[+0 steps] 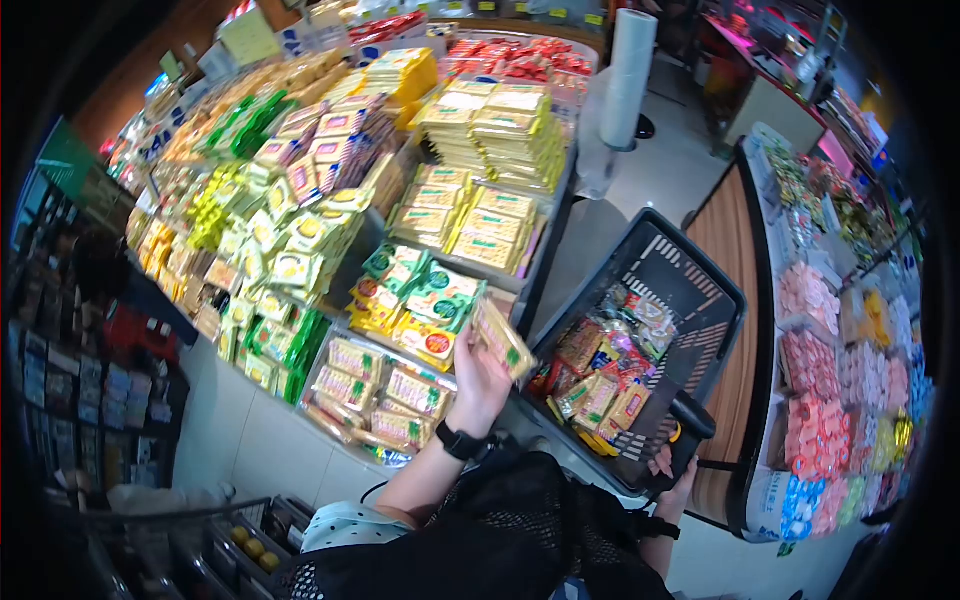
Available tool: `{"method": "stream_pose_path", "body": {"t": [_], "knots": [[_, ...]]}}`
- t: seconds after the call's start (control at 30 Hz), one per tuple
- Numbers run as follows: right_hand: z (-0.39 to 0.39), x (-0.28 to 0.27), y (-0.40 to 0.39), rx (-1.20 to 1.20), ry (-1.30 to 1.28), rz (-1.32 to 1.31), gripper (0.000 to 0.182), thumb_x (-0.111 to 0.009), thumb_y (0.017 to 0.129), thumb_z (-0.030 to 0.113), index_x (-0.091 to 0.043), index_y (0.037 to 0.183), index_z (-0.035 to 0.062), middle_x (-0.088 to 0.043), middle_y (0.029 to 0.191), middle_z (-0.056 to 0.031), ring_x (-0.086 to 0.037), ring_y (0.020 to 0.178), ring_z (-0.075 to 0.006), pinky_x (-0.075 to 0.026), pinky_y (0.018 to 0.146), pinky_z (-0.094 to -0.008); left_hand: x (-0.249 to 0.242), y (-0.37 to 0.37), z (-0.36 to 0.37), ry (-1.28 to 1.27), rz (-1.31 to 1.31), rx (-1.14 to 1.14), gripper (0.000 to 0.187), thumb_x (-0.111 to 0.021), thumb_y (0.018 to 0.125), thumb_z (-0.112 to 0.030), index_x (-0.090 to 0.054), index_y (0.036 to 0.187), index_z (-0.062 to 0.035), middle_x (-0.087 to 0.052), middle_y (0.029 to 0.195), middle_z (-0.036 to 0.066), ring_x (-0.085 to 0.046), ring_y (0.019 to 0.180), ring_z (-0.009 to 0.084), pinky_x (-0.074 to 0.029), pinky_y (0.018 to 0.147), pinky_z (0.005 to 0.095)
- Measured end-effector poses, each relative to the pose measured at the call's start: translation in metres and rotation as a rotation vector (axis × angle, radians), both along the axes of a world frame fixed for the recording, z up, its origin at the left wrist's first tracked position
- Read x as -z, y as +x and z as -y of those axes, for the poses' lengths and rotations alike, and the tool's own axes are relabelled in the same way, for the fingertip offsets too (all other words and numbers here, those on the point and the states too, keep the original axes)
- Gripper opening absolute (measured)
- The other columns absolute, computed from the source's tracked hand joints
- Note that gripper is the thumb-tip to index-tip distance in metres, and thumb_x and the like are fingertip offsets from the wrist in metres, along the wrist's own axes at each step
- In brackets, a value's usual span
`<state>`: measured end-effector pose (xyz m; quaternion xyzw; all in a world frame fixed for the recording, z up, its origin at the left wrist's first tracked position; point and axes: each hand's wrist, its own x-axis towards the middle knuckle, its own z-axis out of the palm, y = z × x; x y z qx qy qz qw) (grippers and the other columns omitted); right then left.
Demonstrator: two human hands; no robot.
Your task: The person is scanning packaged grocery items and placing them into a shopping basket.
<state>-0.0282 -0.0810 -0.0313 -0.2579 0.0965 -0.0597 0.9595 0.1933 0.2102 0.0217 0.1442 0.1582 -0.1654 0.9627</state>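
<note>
My left hand (482,378), with a black watch on its wrist, is closed around a flat, clear-wrapped pack of biscuits (502,338) with a green mark. It is over the display, just left of a dark grey shopping basket (722,290). My right hand (677,482) is at the basket's near end, by the black handle (692,414); its fingers are partly hidden and seem wrapped round the basket. Several wrapped snack packs (598,395) lie inside the basket. Under my left hand are green and yellow packs (436,300) and a tray of pale biscuit packs (412,392).
Stacked yellow biscuit packs (500,125) fill the display behind. A roll of clear plastic bags (628,80) stands at its corner. To the right, a wood-sided counter (728,270) holds pink-wrapped sweets (815,365). A person (130,285) stands at far left near shelves.
</note>
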Motion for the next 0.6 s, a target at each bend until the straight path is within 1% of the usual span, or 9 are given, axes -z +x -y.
{"method": "stream_pose_path", "body": {"t": [0.1,0.17,0.23,0.3,0.37,0.43,0.47,0.57,0.6], "knots": [[0.002,-0.001,0.002,-0.011,-0.001,0.000,0.052,-0.054,0.079,0.038,-0.033,0.113,0.0051,-0.038,0.070,-0.0018,-0.039,0.050,-0.0055,-0.036,0.058,-0.0254,-0.011,-0.040,-0.030,0.123,-0.136,-0.127,0.046,-0.044,0.080,-0.043,-0.044,0.108,-0.0063,-0.054,0.099,0.008,-0.052,0.093,0.0203,-0.040,0.083,0.0348],[0.004,0.001,0.005,-0.044,-0.013,0.022,0.051,-0.054,0.079,0.039,-0.033,0.113,0.0060,-0.038,0.069,-0.0014,-0.039,0.049,-0.0051,-0.038,0.058,-0.0253,-0.006,-0.055,-0.053,0.344,-0.239,-0.341,0.046,-0.045,0.079,-0.042,-0.043,0.108,-0.0069,-0.053,0.101,0.007,-0.051,0.094,0.0202,-0.040,0.082,0.0335],[0.006,0.004,0.005,-0.021,0.043,0.028,0.052,-0.054,0.079,0.039,-0.033,0.113,0.0067,-0.038,0.068,-0.0008,-0.040,0.048,-0.0047,-0.041,0.058,-0.0261,0.002,-0.060,-0.072,0.457,-0.242,-0.536,0.044,-0.045,0.078,-0.040,-0.044,0.108,-0.0072,-0.053,0.103,0.006,-0.048,0.097,0.0207,-0.037,0.085,0.0337],[0.006,0.003,0.007,-0.026,0.079,0.027,0.052,-0.055,0.079,0.039,-0.032,0.113,0.0067,-0.038,0.067,-0.0004,-0.041,0.048,-0.0045,-0.044,0.060,-0.0270,0.007,-0.062,-0.088,0.450,-0.220,-0.521,0.043,-0.044,0.079,-0.041,-0.045,0.103,-0.0054,-0.049,0.104,0.007,-0.046,0.098,0.0170,-0.034,0.087,0.0336],[0.008,0.004,0.007,-0.048,0.097,0.078,0.051,-0.054,0.080,0.038,-0.032,0.113,0.0065,-0.038,0.067,-0.0005,-0.041,0.048,-0.0049,-0.044,0.062,-0.0277,0.003,-0.067,-0.093,0.468,-0.306,-0.488,0.044,-0.047,0.078,-0.036,-0.042,0.108,-0.0045,-0.046,0.111,0.008,-0.044,0.101,0.0187,-0.031,0.090,0.0337],[0.005,-0.001,0.007,-0.056,0.098,0.069,0.050,-0.054,0.080,0.038,-0.033,0.113,0.0064,-0.038,0.068,-0.0006,-0.041,0.048,-0.0050,-0.044,0.062,-0.0276,-0.001,-0.067,-0.092,0.706,-0.351,-0.352,0.050,-0.053,0.075,-0.031,-0.037,0.114,-0.0047,-0.041,0.118,0.006,-0.041,0.106,0.0208,-0.028,0.093,0.0331],[0.004,-0.003,0.007,-0.067,0.093,0.067,0.050,-0.054,0.080,0.038,-0.033,0.113,0.0062,-0.038,0.068,-0.0007,-0.040,0.048,-0.0051,-0.044,0.062,-0.0275,-0.002,-0.066,-0.089,0.707,-0.355,-0.345,0.050,-0.053,0.075,-0.031,-0.037,0.114,-0.0047,-0.041,0.118,0.006,-0.041,0.106,0.0208,-0.028,0.093,0.0331],[0.004,-0.003,0.005,-0.039,0.074,0.030,0.048,-0.053,0.081,0.037,-0.033,0.112,0.0060,-0.038,0.069,-0.0009,-0.040,0.048,-0.0052,-0.044,0.062,-0.0278,-0.014,-0.061,-0.069,1.001,-0.238,-0.434,0.083,-0.055,0.074,-0.022,0.000,0.133,-0.0033,-0.012,0.136,0.016,-0.019,0.123,0.0243,-0.016,0.100,0.0323],[0.004,-0.002,0.005,-0.034,0.069,0.014,0.050,-0.054,0.080,0.038,-0.034,0.112,0.0057,-0.038,0.068,-0.0008,-0.040,0.049,-0.0052,-0.042,0.059,-0.0270,-0.016,-0.058,-0.065,1.044,-0.248,-0.421,0.088,-0.052,0.075,-0.018,0.014,0.132,-0.0049,0.005,0.138,0.018,-0.006,0.127,0.0234,-0.010,0.101,0.0319]]}}
